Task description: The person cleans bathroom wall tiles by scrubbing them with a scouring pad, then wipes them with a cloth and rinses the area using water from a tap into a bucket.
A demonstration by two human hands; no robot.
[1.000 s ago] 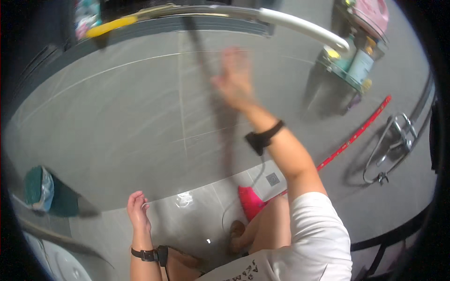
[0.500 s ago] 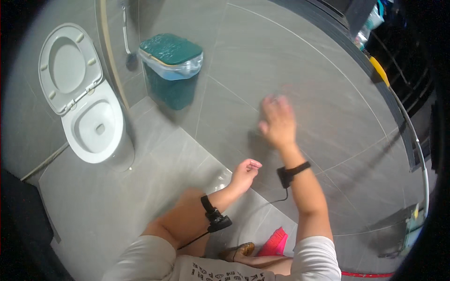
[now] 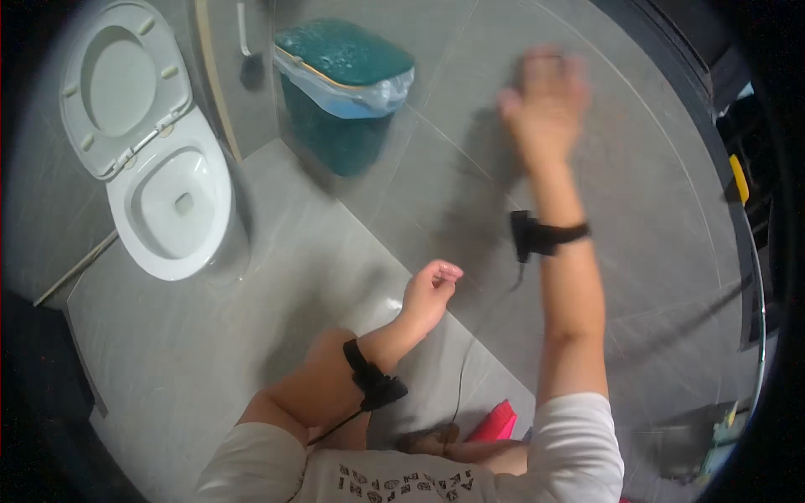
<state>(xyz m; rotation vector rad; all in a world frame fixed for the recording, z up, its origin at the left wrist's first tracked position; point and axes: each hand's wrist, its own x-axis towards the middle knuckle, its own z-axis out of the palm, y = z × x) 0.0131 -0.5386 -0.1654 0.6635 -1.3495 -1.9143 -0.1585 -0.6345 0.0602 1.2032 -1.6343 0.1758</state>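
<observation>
My right hand (image 3: 549, 109) reaches far forward over the grey tiled wall (image 3: 646, 277), fingers spread and blurred by motion. Its back faces me, so whatever may lie under the palm is hidden. Lower and to the left, my left hand (image 3: 432, 292) hangs near the foot of the wall. Its fingers are curled in toward the thumb, and no object shows in them. Each forearm wears a black strap; the right strap (image 3: 549, 236) and the left strap (image 3: 369, 377) both carry a small black box with a cable.
A white toilet (image 3: 172, 205) with raised lid and seat stands at left. Beside it are a toilet brush (image 3: 250, 67) and a green lidded bin (image 3: 335, 126) with a clear liner. A pink item (image 3: 496, 422) lies by my foot. A pale-green object (image 3: 719, 444) is at lower right.
My right hand has moved forward and slightly right along the wall, its arm straightening. My left hand has stayed nearly in place, still curled. The view has shifted a little.
</observation>
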